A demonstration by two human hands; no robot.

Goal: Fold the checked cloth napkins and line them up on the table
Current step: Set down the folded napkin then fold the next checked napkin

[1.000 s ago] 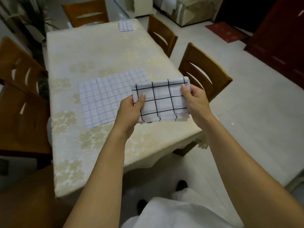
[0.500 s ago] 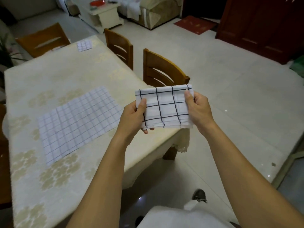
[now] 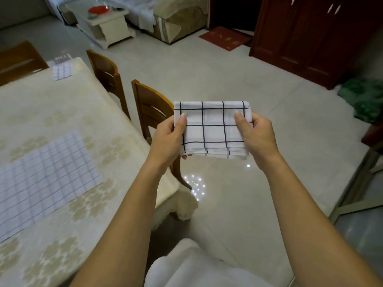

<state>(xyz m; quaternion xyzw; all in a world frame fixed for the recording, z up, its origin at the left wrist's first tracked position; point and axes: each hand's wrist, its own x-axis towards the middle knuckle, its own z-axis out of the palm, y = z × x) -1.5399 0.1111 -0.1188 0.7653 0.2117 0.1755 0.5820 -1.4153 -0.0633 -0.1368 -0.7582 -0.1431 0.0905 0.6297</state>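
A folded white napkin with wide black checks [image 3: 213, 129] hangs in the air over the floor, to the right of the table. My left hand [image 3: 167, 139] pinches its left edge, thumb on top. My right hand [image 3: 256, 137] pinches its right edge the same way. A larger napkin with fine checks [image 3: 41, 179] lies spread flat on the table [image 3: 62, 112] at the left. A small folded fine-checked napkin [image 3: 62, 72] sits at the table's far end.
Two wooden chairs [image 3: 149, 108] stand along the table's right side, another [image 3: 18, 61] at its far end. Beyond the tiled floor are a low white table [image 3: 103, 27], a covered sofa [image 3: 178, 21] and a dark red cabinet [image 3: 310, 38]. Green cloth [image 3: 364, 98] lies at right.
The view has swung to the right, away from the table. The folded napkin, held in both hands, has gone from above the table's edge to above the floor.
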